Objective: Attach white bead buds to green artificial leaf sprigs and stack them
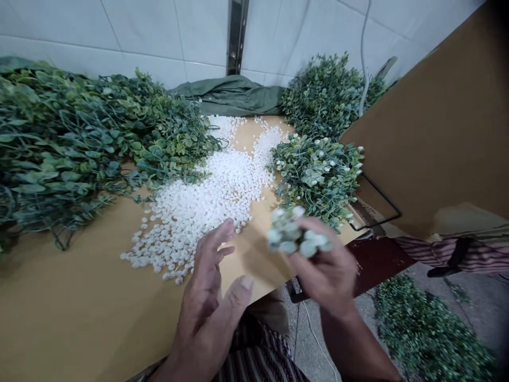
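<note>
In my right hand [326,265] is an artificial leaf sprig [292,236] with pale green leaves and white tips, a little blurred by motion. It is pinched between thumb and fingers above the table's front edge. My left hand [212,297] is held with thumb and fingers apart, and nothing shows between them. Just beyond it lies a spread pile of small white beads [214,191]. A bunch of green sprigs with white tips [318,170] rests to the right of the beads. On the left a large heap of plain green sprigs [79,127] covers the table.
The tan tabletop [99,297] ends in front of me. Another green bunch [330,90] stands at the back right, beside a dark green cloth [238,95] along the wall. A cardboard panel [441,127] rises at the right. More greenery [429,323] lies on the floor.
</note>
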Demonstrator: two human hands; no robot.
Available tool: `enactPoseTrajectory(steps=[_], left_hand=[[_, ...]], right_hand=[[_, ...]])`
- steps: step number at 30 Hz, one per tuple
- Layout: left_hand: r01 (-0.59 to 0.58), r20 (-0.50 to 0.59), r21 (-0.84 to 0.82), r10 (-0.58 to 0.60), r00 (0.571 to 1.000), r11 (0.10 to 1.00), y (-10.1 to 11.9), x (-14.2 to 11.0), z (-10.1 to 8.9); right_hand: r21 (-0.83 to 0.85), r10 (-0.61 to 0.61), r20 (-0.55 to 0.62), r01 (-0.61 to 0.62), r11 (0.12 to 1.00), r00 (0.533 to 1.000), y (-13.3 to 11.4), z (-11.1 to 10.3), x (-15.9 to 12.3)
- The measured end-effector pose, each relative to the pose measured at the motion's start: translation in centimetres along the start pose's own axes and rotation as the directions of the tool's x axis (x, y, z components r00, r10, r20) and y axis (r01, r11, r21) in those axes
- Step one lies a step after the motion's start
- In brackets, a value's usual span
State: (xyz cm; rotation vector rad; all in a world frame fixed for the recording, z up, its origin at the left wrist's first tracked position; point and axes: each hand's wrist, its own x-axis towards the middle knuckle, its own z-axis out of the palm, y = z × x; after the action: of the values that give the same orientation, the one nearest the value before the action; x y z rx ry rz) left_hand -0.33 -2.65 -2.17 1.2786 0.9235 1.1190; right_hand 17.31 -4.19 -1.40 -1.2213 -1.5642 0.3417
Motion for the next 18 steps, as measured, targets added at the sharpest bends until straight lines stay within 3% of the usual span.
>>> enactPoseTrajectory(steps=[2,3,5,6,8,12,18], left_hand=[[-0.007,-0.025,0.018,0.008,1.0,1.0,-0.3,-0.1,-0.9],[-0.007,-0.044,0.022,0.008,0.999,1.0,-0.5,-0.2,-1.3],[0.005,-0.111,0.032,-0.001,0.994,0.999,-0.8,-0.6,-2.2],[0.02,-0.151,0.041,-0.014,0.988,0.999,-0.9,-0.8,-2.7],[0.054,-0.23,0.065,-0.038,0.972,0.996,-0.9,-1.4,-3.4],[0.042,-0.301,0.158,0.008,0.954,0.987,-0.3,-2.1,-4.8],[-0.046,-0.303,0.372,0.168,0.938,0.927,0.4,-2.6,-7.1]], right_hand=[[-0.315,-0.01,-0.057,-0.008,0.949,0.998,1.0,-2.4,1.2],[-0.526,0.031,-0.06,-0.058,0.848,0.998,1.8,-3.3,1.8],[-0.823,0.11,-0.035,-0.091,0.56,0.993,3.6,-4.2,2.7],[-0.894,0.136,-0.008,-0.067,0.443,0.991,4.5,-4.3,3.0],[-0.953,0.157,0.07,0.019,0.303,0.985,6.1,-4.1,3.3],[-0.966,0.176,0.124,0.078,0.248,0.977,6.5,-3.6,3.3],[-0.939,0.184,0.186,0.119,0.323,0.965,4.9,-5.8,3.0]])
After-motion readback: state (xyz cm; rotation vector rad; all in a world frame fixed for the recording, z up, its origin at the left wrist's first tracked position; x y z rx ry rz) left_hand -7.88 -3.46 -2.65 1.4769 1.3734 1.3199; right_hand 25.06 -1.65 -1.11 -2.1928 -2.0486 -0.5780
